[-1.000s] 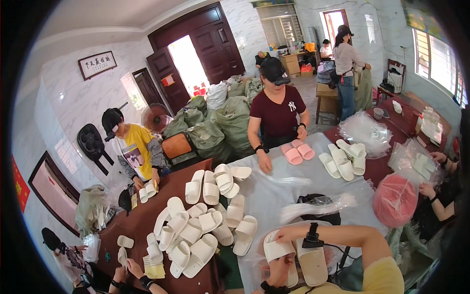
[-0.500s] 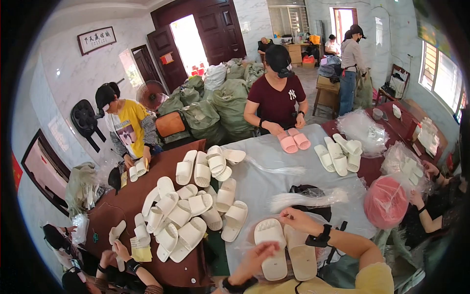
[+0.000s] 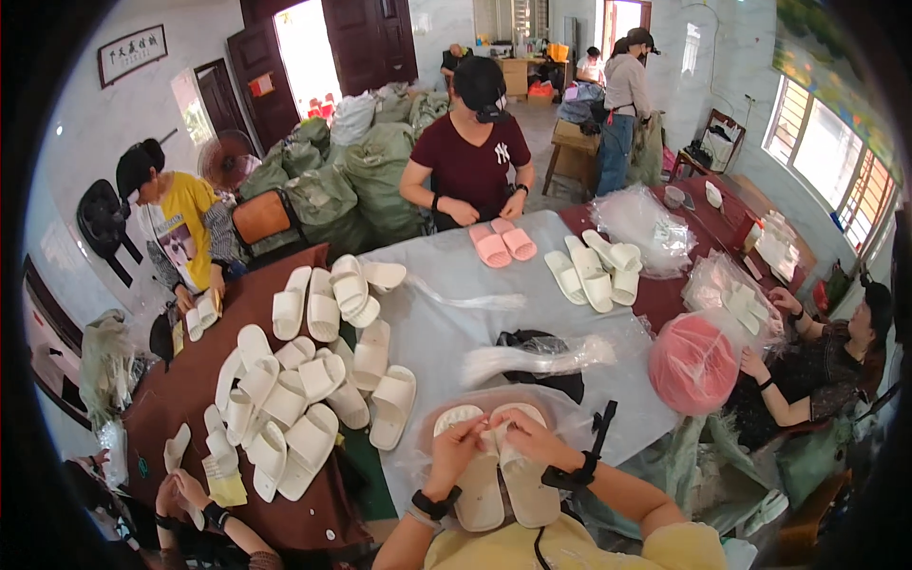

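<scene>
In front of me lies a pair of cream slippers, the left slipper (image 3: 478, 492) and the right slipper (image 3: 531, 489) side by side, toes pointing away. My left hand (image 3: 460, 445) and my right hand (image 3: 528, 439) meet over their straps, fingertips pinched close together. Whatever is between the fingers is too small to make out. A sheet of clear plastic (image 3: 415, 445) shows around the slippers. Just beyond them, a bundle of thin clear strands (image 3: 541, 359) lies on a black cloth item (image 3: 562, 382).
A heap of cream slippers (image 3: 294, 380) covers the brown table (image 3: 195, 399) on the left. Across the grey sheet (image 3: 446, 332), a person handles pink slippers (image 3: 503, 244). More cream slippers (image 3: 594, 271) and a pink plastic-wrapped round bundle (image 3: 693, 366) sit right. Other people work around.
My left hand has moved in over the slippers to meet my right hand, and the fingers of both have closed. The whole view has shifted, with the scene now farther left.
</scene>
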A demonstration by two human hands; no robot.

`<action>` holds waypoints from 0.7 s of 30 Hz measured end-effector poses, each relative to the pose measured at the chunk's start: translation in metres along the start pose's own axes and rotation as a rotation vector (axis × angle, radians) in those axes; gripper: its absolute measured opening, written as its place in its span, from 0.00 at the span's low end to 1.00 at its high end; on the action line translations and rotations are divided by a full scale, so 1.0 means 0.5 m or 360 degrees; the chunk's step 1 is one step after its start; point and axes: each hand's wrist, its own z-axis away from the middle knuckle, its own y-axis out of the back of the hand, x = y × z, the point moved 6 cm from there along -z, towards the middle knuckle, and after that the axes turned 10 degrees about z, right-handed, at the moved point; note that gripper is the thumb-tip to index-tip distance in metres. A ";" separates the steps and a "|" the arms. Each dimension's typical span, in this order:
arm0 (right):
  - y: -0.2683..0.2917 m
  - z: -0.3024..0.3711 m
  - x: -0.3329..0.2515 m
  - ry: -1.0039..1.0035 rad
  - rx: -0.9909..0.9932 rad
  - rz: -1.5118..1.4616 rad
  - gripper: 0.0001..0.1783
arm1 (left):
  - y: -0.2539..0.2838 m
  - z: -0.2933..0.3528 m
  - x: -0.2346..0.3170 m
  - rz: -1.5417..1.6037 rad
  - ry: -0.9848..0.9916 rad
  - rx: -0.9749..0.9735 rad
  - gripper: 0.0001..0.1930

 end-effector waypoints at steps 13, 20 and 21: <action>0.005 0.018 -0.025 -0.0109 0.0387 0.0270 0.17 | -0.003 0.028 0.026 0.0446 -0.0057 0.0132 0.08; 0.009 0.024 -0.024 -0.0078 0.0359 0.0243 0.17 | 0.004 0.024 0.023 0.0262 -0.0127 0.0106 0.09; 0.010 0.029 -0.007 -0.0304 0.0362 0.0087 0.16 | 0.001 0.025 0.017 0.0351 -0.0071 0.0083 0.10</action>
